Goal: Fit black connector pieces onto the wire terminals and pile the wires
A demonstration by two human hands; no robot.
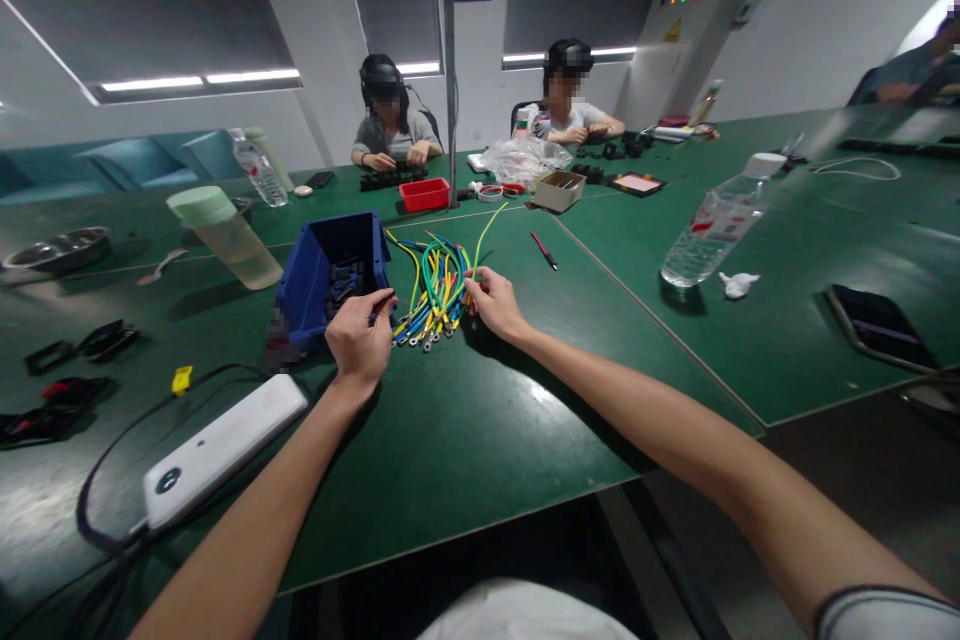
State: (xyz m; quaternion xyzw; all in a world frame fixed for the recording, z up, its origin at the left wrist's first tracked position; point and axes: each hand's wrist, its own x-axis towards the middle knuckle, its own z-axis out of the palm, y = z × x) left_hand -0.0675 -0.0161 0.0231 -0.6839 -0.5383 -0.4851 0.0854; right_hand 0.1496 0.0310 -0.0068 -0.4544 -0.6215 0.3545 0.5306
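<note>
Left hand (361, 338) pinched a dark piece (373, 318), right hand (495, 302) a yellow wire (481, 236); keeping it clear of the bundle (435, 285) seemed wise

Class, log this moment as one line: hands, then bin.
left hand: pinching small dark piece | right hand: pinching yellow-green wire | blue bin: dark parts inside

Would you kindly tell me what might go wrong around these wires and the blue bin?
The wires lie heaped and crossing, so drawing out the yellow-green wire at the right hand might drag others along. The green-lidded bottle stands close to the blue bin; shifting the bin could knock it over.
</note>
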